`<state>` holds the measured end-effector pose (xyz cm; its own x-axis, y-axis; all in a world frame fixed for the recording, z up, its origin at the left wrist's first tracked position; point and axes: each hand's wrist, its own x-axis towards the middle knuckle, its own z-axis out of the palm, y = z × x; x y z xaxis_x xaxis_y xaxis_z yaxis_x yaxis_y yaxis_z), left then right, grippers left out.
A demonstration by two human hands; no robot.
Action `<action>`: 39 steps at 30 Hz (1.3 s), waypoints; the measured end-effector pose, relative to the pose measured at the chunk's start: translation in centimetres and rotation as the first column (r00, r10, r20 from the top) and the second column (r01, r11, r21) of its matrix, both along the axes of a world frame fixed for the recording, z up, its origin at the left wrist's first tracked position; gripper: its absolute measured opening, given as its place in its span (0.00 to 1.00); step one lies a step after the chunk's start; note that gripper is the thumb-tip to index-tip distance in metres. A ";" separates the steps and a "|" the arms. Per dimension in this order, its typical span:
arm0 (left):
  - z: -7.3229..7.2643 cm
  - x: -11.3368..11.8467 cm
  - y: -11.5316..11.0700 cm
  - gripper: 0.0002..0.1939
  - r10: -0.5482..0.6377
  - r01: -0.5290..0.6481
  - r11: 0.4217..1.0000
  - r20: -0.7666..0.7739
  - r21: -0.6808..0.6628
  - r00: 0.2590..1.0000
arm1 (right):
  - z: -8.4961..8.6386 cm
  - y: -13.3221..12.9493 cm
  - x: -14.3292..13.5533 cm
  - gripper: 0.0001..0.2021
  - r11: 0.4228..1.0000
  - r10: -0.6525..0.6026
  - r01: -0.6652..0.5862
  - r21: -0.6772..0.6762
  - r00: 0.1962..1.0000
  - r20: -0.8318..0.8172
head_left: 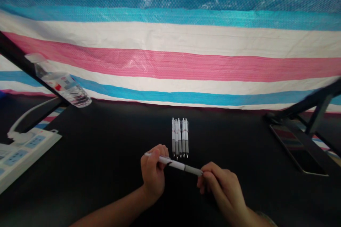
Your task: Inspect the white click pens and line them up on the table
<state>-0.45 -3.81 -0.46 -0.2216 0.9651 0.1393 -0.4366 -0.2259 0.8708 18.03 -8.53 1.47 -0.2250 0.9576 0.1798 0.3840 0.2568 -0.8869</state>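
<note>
Right hand [225,186] at pen [178,165] tip, left hand [154,173] opposite

Dim around the fingers [153,159]; brighter on the sheet [173,37] beyond them, with white glare up high; bottle [66,87] far left of them stretched, softly blurred.

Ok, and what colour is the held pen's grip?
The held pen's grip is grey, seen in the head view.
</note>
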 end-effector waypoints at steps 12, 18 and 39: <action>-0.1 -0.1 -0.5 0.26 -0.046 0.045 0.998 0.024 0.048 0.999 | 0.0 0.1 0.2 0.25 0.965 0.094 -0.104 -0.240 0.994 -0.053; 0.2 -0.2 0.2 0.27 -0.084 0.084 0.996 -0.031 0.007 0.996 | -0.2 0.5 -0.3 0.29 0.770 0.013 -0.224 -0.597 0.941 -0.337; 0.9 -1.6 4.2 0.30 -0.087 0.060 0.992 -0.266 -0.108 0.960 | -2.0 1.7 -0.4 0.25 0.776 0.031 -0.236 -0.585 0.941 -0.337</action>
